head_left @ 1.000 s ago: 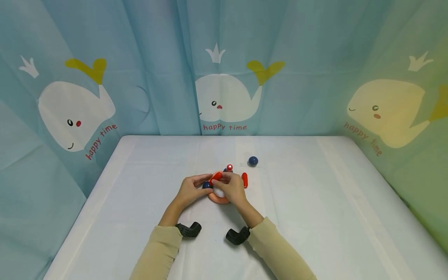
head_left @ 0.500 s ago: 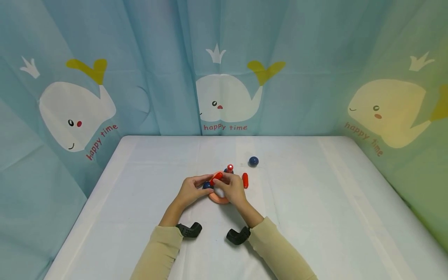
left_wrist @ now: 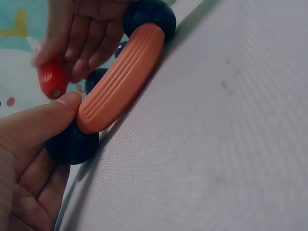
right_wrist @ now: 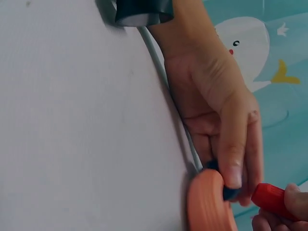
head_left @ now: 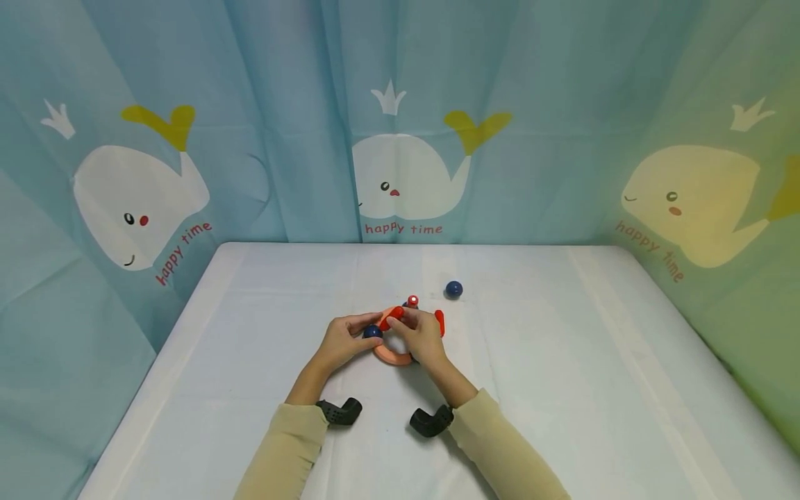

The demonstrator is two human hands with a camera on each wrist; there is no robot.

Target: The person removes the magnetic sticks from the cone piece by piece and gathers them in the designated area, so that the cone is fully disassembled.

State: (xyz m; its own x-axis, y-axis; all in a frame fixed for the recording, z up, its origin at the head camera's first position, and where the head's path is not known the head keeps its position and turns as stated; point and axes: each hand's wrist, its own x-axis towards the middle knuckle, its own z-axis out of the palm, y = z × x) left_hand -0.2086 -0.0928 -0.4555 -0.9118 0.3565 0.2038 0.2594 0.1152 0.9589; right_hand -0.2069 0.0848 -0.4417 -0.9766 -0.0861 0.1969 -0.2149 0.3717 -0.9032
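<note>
An orange ring of curved, ribbed pieces (head_left: 392, 356) joined by dark blue balls lies on the table. My left hand (head_left: 342, 340) grips the near-left blue ball (head_left: 373, 332) between thumb and fingers; in the left wrist view that ball (left_wrist: 72, 144) touches one end of the orange piece (left_wrist: 122, 79). My right hand (head_left: 425, 338) pinches a short red rod (head_left: 392, 318), tilted above the ring. The rod's end (left_wrist: 52, 79) hangs close to the left thumb, apart from the ball. Another red rod (head_left: 412, 301) stands upright on the far ball. My right hand covers the ring's right side.
A loose red rod (head_left: 440, 322) lies just right of my right hand, partly covered by it. Beyond it sits a loose dark blue ball (head_left: 453, 289). The white tabletop (head_left: 562, 368) ends at a blue whale-print curtain (head_left: 300, 173) behind.
My right hand has shifted slightly right, drawing the red rod a little away from the near-left ball. My left hand keeps its grip in about the same place.
</note>
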